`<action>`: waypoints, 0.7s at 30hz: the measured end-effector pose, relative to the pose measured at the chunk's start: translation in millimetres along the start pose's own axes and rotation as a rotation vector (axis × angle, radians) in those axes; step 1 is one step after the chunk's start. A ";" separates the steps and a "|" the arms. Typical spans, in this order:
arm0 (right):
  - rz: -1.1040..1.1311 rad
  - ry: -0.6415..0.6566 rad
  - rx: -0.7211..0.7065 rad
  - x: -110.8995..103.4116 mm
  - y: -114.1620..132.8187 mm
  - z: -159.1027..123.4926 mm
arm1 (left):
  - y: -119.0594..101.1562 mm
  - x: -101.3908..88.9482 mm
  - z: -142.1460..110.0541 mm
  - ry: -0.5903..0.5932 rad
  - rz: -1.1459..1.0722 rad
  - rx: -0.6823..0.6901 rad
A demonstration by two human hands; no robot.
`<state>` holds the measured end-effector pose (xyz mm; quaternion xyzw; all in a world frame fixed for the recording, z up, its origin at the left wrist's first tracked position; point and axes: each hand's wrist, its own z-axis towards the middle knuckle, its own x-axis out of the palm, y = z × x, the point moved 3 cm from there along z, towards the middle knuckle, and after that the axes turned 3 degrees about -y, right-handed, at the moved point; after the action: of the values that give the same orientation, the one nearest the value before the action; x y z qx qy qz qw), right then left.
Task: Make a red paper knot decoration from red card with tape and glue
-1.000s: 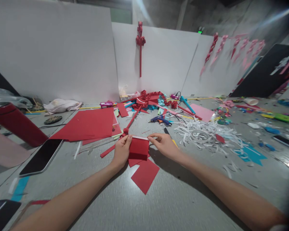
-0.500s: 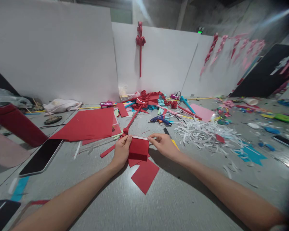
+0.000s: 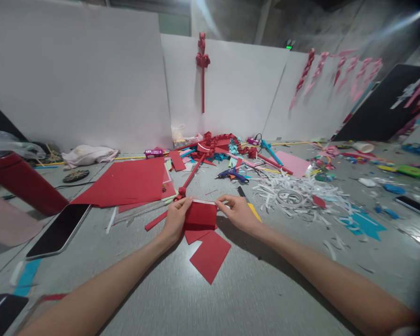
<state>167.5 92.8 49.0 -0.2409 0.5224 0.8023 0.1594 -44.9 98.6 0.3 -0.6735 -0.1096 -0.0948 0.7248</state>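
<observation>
A piece of red paper (image 3: 201, 217) with a white strip (image 3: 204, 202) along its far edge is stretched between my hands. My left hand (image 3: 177, 216) pinches its far left corner. At the far right corner, the fingertips of my right hand (image 3: 235, 211) are closed on the end of the strip edge. Below the held sheet lie loose red paper pieces (image 3: 210, 256), partly covered by it. Just beyond my left hand is a red paper rod (image 3: 193, 173) with a knotted end.
Large red sheets (image 3: 129, 179) and a phone (image 3: 59, 231) lie left, beside a red bottle (image 3: 30, 179). A blue glue gun (image 3: 232, 175) and a yellow-black cutter (image 3: 249, 204) lie ahead. White paper shreds (image 3: 269, 190) surround a tape roll (image 3: 290, 198). White panels (image 3: 227, 88) stand behind.
The held red paper tilts slightly, with its near edge a little lower and flatter. Both hands keep their hold at the far corners, and the view shifts very slightly.
</observation>
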 end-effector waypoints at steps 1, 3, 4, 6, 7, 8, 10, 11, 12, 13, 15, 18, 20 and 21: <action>0.001 0.001 -0.003 0.3 -0.9 0.1 | 0.3 0.4 0.3 0.016 0.000 -0.010; -0.005 -0.002 -0.012 0.8 -2.5 -0.4 | -0.5 1.6 0.2 0.040 0.024 -0.025; -0.014 -0.002 -0.016 1.2 -3.1 -0.9 | -1.5 2.2 -0.1 0.046 0.049 -0.028; -0.043 0.005 -0.024 2.2 -3.9 -2.5 | -3.9 3.5 -1.2 0.058 0.106 -0.029; -0.059 0.012 -0.029 2.8 -4.1 -3.3 | -5.1 4.1 -1.7 0.065 0.135 -0.024; -0.073 0.016 -0.035 3.3 -4.3 -4.0 | -6.1 4.7 -2.1 0.072 0.162 -0.015; -0.091 0.021 -0.043 3.9 -4.6 -4.8 | -6.8 5.1 -2.5 0.080 0.199 0.002; -0.095 0.019 -0.045 3.9 -4.9 -4.7 | -6.4 4.8 -2.5 0.075 0.205 0.004; -0.096 0.014 -0.048 3.6 -5.1 -4.3 | -5.5 4.4 -2.4 0.068 0.203 0.000; -0.092 0.009 -0.050 3.2 -5.3 -3.8 | -4.2 3.9 -2.3 0.061 0.194 -0.011; -0.076 -0.001 -0.050 2.0 -5.5 -2.4 | -1.6 3.3 -2.5 0.053 0.160 -0.039; -0.050 -0.001 -0.039 0.6 -5.4 -0.6 | 0.2 4.2 -3.6 0.068 0.111 -0.063; -0.042 0.002 -0.038 0.4 -4.9 -0.1 | 0.0 5.2 -4.3 0.073 0.097 -0.067; -0.041 0.003 -0.042 0.5 -4.6 -0.1 | -0.4 5.6 -4.5 0.071 0.096 -0.066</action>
<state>169.4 94.5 45.2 -0.2560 0.5009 0.8092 0.1697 -39.5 94.2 1.9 -0.6978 -0.0482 -0.0875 0.7093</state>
